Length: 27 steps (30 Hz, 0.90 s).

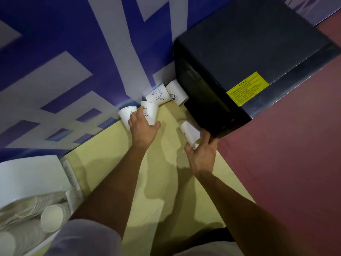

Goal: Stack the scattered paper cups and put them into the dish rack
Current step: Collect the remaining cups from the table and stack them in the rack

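On the yellow table (110, 163), five paper cups (157, 94): left hand (143, 127) grips one, right hand (202, 154) another.

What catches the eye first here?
Two bare hands over a yellow table: the left hand grips a printed cup by the blue-and-white wall, the right hand holds a white cup. A big black box with a yellow label looms beside them.

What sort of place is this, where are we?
Probably a kitchen or tea corner: a black appliance with a yellow label, a white dish rack holding cups, and paper cups on a counter.
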### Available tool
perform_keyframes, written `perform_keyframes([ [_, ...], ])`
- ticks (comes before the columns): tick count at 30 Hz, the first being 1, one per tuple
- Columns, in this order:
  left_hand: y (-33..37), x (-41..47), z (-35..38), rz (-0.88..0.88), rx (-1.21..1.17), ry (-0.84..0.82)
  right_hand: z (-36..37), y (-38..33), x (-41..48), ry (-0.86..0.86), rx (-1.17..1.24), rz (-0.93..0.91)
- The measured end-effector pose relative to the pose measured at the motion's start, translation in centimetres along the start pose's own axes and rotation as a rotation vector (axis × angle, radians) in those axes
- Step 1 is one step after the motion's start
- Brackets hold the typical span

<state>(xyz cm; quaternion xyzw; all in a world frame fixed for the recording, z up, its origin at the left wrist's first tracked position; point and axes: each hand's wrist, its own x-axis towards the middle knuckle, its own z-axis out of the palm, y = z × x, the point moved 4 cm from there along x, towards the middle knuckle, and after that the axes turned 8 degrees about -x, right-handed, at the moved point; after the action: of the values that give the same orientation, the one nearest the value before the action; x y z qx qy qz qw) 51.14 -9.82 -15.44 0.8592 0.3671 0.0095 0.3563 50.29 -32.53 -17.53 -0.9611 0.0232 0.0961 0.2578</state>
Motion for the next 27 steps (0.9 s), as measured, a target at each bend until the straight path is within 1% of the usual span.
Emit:
perform_keyframes([
  [5,0.4,2.2,0.4,-0.028,-0.032,-0.010,0.6,-0.3,0.2,-0.073,0.089,-0.100],
  [9,0.9,2.4,1.2,-0.096,-0.049,-0.015,0.8,-0.2,0.4,-0.095,0.101,-0.098],
  [12,0.6,1.8,1.6,-0.128,-0.060,-0.028,0.4,-0.5,0.7,-0.079,0.100,-0.110],
  [17,0.4,-0.5,0.9,-0.091,-0.143,-0.049,-0.2,-1.2,0.3,-0.065,0.100,-0.143],
  [20,-0.4,-2.3,-0.1,-0.093,-0.230,-0.072,-0.5,-2.7,-0.6,-0.054,0.087,-0.209],
  [23,-1.5,-4.6,-2.2,-0.099,-0.320,-0.035,-0.9,-4.5,-2.0,-0.048,0.097,-0.287],
  [27,-3.1,-8.9,-5.8,-0.107,-0.415,0.089,-1.3,-6.3,-4.7,-0.060,0.132,-0.378],
])
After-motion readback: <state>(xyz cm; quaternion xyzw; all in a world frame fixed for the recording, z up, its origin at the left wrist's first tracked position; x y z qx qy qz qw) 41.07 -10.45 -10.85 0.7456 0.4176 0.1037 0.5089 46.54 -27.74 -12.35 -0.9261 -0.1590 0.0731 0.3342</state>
